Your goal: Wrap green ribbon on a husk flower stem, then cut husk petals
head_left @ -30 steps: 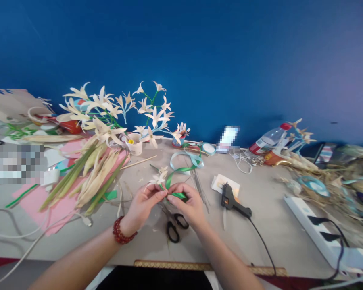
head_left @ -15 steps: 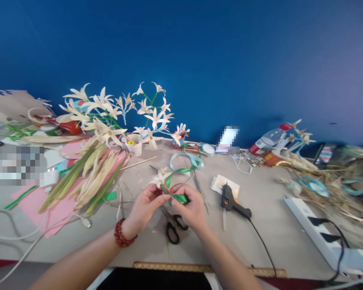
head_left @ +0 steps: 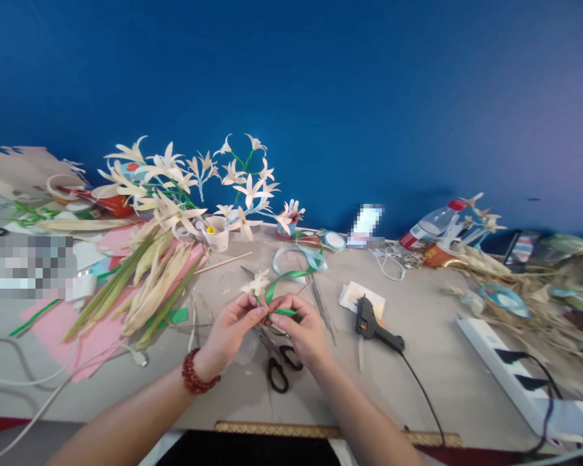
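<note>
My left hand (head_left: 229,333) pinches the stem just below a small cream paper flower (head_left: 255,283). My right hand (head_left: 304,331) meets it fingertip to fingertip and pinches a green ribbon (head_left: 287,276) against that stem. The ribbon loops up and back from my fingers towards a light blue ribbon (head_left: 301,256) on the table. Black-handled scissors (head_left: 282,364) lie on the table right under my hands. A red bead bracelet (head_left: 194,373) circles my left wrist.
A black glue gun (head_left: 375,323) with its cord lies right of my hands. Cream paper flowers (head_left: 184,181) and long dried leaves (head_left: 146,285) fill the left. A white power strip (head_left: 515,375) and a dried-leaf pile (head_left: 525,285) sit at right. A plastic bottle (head_left: 430,226) lies by the blue wall.
My hands stay pinched together on the stem. My right fingers have shifted slightly and the green ribbon now lies tighter against the stem under the flower.
</note>
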Demonstrator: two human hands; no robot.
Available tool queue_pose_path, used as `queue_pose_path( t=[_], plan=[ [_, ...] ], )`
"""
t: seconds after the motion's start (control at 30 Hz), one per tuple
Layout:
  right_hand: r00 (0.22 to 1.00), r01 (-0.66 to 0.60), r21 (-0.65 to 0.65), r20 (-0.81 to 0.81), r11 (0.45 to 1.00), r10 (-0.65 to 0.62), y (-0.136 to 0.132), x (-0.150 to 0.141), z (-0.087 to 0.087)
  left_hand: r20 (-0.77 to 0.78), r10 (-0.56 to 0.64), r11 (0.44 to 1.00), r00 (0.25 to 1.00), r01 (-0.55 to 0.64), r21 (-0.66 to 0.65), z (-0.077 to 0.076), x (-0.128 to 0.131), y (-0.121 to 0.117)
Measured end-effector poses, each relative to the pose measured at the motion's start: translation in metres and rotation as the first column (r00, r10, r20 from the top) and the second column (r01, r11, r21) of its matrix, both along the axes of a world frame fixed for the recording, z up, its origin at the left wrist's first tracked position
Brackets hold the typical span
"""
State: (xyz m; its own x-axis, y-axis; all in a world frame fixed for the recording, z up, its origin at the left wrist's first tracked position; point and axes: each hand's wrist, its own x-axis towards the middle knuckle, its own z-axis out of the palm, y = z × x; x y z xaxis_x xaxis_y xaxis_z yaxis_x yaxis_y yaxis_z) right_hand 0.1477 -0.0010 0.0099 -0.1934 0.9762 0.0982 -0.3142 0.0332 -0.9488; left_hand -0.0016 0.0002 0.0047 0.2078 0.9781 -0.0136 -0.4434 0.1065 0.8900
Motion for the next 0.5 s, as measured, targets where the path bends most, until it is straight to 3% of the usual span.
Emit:
queue_pose_path(
  t=[0.1,0.37,0.43,0.5],
  plan=[
    [0.993,-0.042,-0.095,-0.116,0.995,0.031,0.001,-0.002,-0.005,0.015,-0.039,0.999,0.999,0.039,-0.012,-0.001,0.000,0.002],
    [0.970,0.143,0.138,0.175,0.980,-0.167,-0.002,0.003,0.006,-0.165,0.092,0.995,0.982,-0.086,0.044,-0.002,0.000,0.002],
    [0.971,0.130,0.140,0.184,0.982,-0.155,-0.002,0.003,0.004,-0.172,0.081,0.996,0.982,-0.074,0.042,0.000,-0.001,0.003],
    [0.991,0.075,0.063,0.104,0.995,-0.082,0.000,0.003,0.000,-0.141,0.026,1.000,0.990,-0.023,0.021,0.002,-0.002,0.003]
  ],
)
